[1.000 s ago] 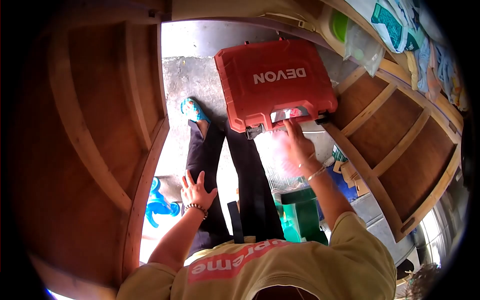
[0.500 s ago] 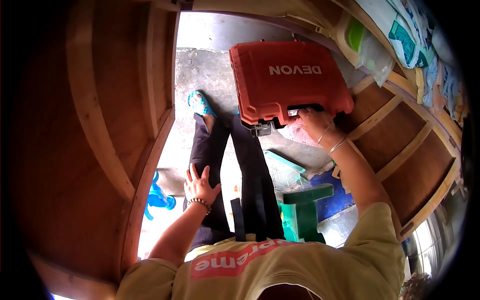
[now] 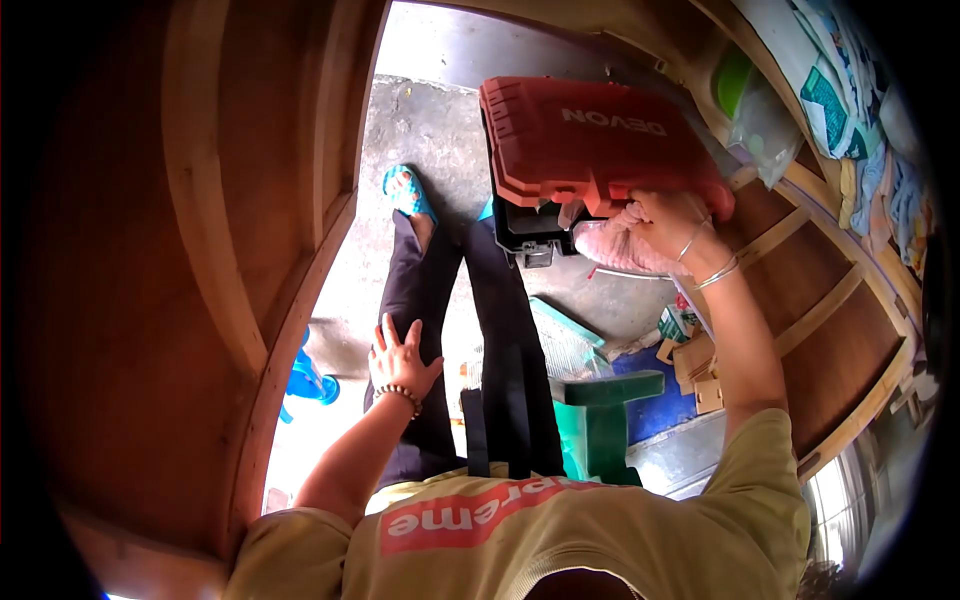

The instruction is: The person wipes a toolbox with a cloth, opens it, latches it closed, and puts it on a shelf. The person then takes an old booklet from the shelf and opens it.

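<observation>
A red tool case (image 3: 590, 140) marked DEVON lies partly open on the floor, its black lower half (image 3: 525, 222) showing under the raised lid. My right hand (image 3: 668, 228) is closed on the lid's front edge, with its fingertips partly hidden. Against that hand is a pink cloth (image 3: 622, 248); whether the fingers also hold it I cannot tell. A metal latch (image 3: 540, 255) sits at the case's front left corner. My left hand (image 3: 402, 362) rests on my dark-trousered thigh, fingers spread, holding nothing.
Wooden frame panels rise on the left (image 3: 215, 200) and right (image 3: 840, 300). A green stool (image 3: 600, 400) stands between my legs and the right panel. Wooden blocks (image 3: 697, 370) lie beside it. A blue plastic object (image 3: 308, 380) is at left. Folded cloths (image 3: 870, 190) hang upper right.
The case lid has tilted up, baring the black lower half along the front. My right hand has moved slightly right and up with it. My left hand stays on the thigh.
</observation>
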Motion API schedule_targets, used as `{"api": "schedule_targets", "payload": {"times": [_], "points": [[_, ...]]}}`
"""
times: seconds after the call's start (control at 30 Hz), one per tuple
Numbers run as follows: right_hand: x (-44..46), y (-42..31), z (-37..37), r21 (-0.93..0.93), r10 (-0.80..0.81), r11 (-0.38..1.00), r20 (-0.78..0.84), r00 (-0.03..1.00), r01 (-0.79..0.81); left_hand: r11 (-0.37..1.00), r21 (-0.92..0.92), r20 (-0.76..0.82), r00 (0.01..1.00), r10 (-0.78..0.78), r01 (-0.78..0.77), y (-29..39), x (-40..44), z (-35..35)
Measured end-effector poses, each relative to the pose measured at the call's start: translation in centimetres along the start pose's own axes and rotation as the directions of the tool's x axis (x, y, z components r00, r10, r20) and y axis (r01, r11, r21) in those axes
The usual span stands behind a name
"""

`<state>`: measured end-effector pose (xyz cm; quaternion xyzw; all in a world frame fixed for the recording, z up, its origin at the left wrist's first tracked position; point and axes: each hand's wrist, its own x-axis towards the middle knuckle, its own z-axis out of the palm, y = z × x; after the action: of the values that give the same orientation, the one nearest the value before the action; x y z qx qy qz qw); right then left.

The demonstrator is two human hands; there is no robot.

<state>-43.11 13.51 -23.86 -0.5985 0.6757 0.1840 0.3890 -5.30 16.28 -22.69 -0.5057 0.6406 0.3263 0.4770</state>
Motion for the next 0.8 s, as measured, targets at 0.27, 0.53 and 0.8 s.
{"api": "schedule_targets", "payload": {"times": [0.27, 0.53, 0.8], "points": [[-0.5, -0.1, -0.8, -0.001, 0.035, 0.999, 0.021, 0.999, -0.035, 0.939, -0.026, -0.198, 0.923, 0.331, -0.342, 0.4, 3.4, 2.9], [0.3, 0.7, -1.3, 0.028, -0.137, 0.989, -0.123, 0.983, 0.142, 0.007, -0.944, 0.330, 0.944, -0.001, 0.330, 15.8, 12.9, 1.9], [1.8, 2.8, -3.2, 0.138, -0.216, 0.961, -0.158, 0.963, 0.238, -0.083, -0.956, 0.280, 0.959, 0.041, 0.283, 15.2, 13.2, 3.7]]}}
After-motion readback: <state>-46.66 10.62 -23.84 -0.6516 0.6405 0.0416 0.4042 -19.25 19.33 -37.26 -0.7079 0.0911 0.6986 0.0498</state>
